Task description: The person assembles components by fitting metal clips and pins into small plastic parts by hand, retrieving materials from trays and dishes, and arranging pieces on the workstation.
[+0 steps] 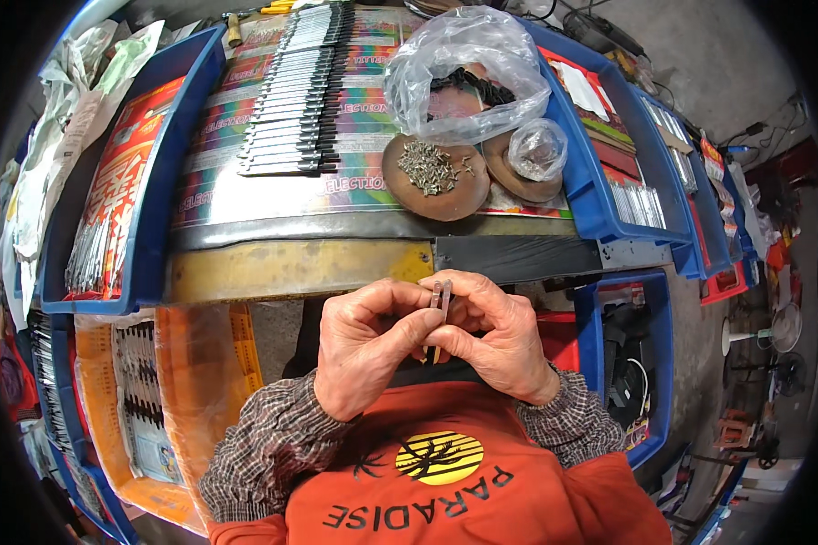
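In front of my chest, just off the table's near edge, my left hand [359, 345] and my right hand [489, 331] meet. Thumbs and fingers of both pinch a pair of narrow metal strips [442, 298], held upright and side by side. Their lower ends are partly hidden by the fingers. Beyond the hands, a brown round dish [445, 207] on the table carries a heap of small metal pins [427, 168]. Farther left lies a long row of slim metal pieces with black ends [291, 109], set closely side by side.
A clear plastic bag [418, 68] with black parts stands behind the dish. A smaller clear bag [538, 150] rests on another brown dish [536, 189]. Blue trays with metal strips flank the table, left [145, 227] and right [600, 150]. An orange crate [186, 363] stands below left, a blue bin [661, 363] below right.
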`<state>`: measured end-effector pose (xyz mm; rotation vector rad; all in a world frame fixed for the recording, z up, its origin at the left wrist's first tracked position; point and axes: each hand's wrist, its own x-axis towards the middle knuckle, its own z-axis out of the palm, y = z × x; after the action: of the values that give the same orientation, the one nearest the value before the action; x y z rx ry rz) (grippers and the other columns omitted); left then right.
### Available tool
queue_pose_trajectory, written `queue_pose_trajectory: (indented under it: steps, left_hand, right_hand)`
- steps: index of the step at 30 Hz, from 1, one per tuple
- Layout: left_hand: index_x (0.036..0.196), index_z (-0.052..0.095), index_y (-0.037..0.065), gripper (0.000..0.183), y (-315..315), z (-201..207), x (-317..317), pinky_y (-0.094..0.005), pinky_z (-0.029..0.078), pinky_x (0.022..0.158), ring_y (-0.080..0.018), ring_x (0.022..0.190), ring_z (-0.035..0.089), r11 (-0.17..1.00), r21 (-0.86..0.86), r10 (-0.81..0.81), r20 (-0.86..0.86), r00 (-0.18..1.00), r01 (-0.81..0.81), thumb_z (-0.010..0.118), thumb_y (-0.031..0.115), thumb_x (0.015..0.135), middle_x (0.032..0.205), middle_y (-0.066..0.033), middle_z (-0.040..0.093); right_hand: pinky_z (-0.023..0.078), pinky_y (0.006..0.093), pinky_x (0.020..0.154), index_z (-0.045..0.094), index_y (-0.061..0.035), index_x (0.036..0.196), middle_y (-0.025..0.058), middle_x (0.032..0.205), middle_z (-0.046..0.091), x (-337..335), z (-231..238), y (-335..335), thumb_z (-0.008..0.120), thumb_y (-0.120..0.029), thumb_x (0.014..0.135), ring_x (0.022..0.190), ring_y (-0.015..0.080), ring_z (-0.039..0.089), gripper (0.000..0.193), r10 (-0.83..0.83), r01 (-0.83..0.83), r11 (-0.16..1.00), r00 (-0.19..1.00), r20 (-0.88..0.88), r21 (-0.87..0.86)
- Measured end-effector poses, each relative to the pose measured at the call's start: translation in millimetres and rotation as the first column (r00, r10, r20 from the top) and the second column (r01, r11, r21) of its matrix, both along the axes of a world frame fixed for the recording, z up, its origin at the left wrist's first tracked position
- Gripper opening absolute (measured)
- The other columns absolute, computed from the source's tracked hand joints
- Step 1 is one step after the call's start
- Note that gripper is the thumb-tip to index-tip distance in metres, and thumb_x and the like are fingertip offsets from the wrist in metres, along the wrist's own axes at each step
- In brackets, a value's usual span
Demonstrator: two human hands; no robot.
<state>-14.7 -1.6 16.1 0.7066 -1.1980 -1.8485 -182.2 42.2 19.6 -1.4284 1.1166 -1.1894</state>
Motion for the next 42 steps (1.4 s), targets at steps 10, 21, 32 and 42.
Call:
queue_pose_trajectory:
  steps: [10, 21, 32, 42]
  left_hand:
    - [0.098, 0.065, -0.006, 0.011, 2.9, -7.3, -1.3, -0.0224, 0.052, 0.059, -0.0104, 0.068, 0.062, 0.998, 0.066, 0.015, -0.066, 0.998, -0.011, 0.064, 0.001, 0.09, 0.084, -0.0082, 0.067]
    - [0.097, 0.065, -0.006, 0.01, 0.4, -14.2, -2.2, -0.0238, 0.052, 0.058, -0.0099, 0.065, 0.06, 0.992, 0.12, -0.017, -0.111, 0.994, 0.03, 0.063, 0.001, 0.09, 0.083, -0.0083, 0.066]
    - [0.092, 0.066, -0.005, 0.007, -16.3, -3.1, 14.5, -0.0243, 0.052, 0.059, -0.0111, 0.065, 0.061, 0.897, 0.179, -0.401, -0.059, 0.914, 0.405, 0.067, 0.0, 0.087, 0.079, -0.0074, 0.066]
    - [0.095, 0.063, 0.0, 0.017, -10.4, 0.2, -7.2, -0.0278, 0.053, 0.06, -0.0164, 0.067, 0.067, 0.832, -0.555, 0.179, 0.243, 0.953, -0.014, 0.073, 0.004, 0.08, 0.078, -0.0094, 0.067]
  right_hand:
    - [0.051, 0.0212, 0.06, 0.054, -0.0018, 0.125, 0.0032, 0.08, 0.066, 3.7, 0.6, 3.2, 0.067, -0.003, 0.087, 0.068, 0.0052, 0.063, 0.04, -0.04, 0.041, 0.999, 0.996, -0.079, 0.005]
    - [0.051, 0.0207, 0.058, 0.053, -0.0003, 0.129, 0.0039, 0.079, 0.066, 2.7, -1.3, 3.7, 0.068, 0.0, 0.086, 0.066, 0.0052, 0.062, 0.046, -0.031, 0.036, 0.998, 0.996, -0.087, 0.058]
    - [0.051, 0.0216, 0.057, 0.065, 0.0047, 0.097, 0.0078, 0.089, 0.064, -26.4, 15.0, -13.5, 0.067, -0.003, 0.086, 0.07, 0.0101, 0.061, 0.013, 0.222, -0.233, 0.966, 0.97, 0.103, 0.112]
    - [0.055, 0.0232, 0.062, 0.063, 0.005, 0.1, 0.0089, 0.094, 0.063, -18.9, 3.6, -21.8, 0.068, 0.0, 0.086, 0.074, 0.0126, 0.064, 0.015, 0.038, -0.04, 0.999, 0.961, 0.275, 0.003]
